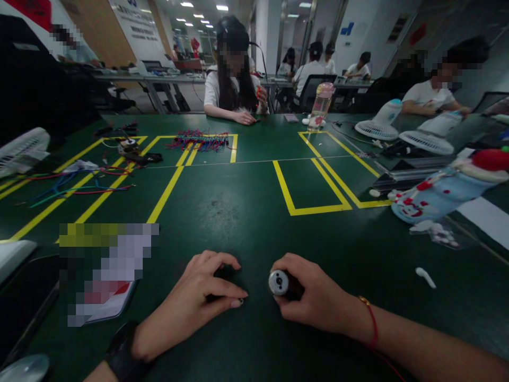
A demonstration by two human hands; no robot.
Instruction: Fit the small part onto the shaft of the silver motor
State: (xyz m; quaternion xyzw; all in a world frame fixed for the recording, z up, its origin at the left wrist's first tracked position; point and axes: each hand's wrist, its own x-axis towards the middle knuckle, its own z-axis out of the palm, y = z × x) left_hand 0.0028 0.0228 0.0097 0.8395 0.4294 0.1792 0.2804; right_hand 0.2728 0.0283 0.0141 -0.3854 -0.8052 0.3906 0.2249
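Observation:
My right hand [308, 294] is wrapped round a small cylindrical motor [278, 283]. Its round silver end, with dark holes and a middle boss, faces up toward me, while the fingers hide most of its body. To the left, my left hand [210, 284] rests low over the green table, thumb and index fingertip pinched together. A tiny dark piece [240, 301] shows at that pinch, too small to name. The hands are apart, with bare green tabletop [254, 329] between them.
Left lie a phone [113, 307] and loose coloured wires [83, 183]. Bundled red and blue wires [202, 140] lie farther back. At right are an earbud [425, 277], a blue patterned pouch [441, 193] and white fans [377, 127]. Across the table sits a person [233, 90] near a bottle [320, 109].

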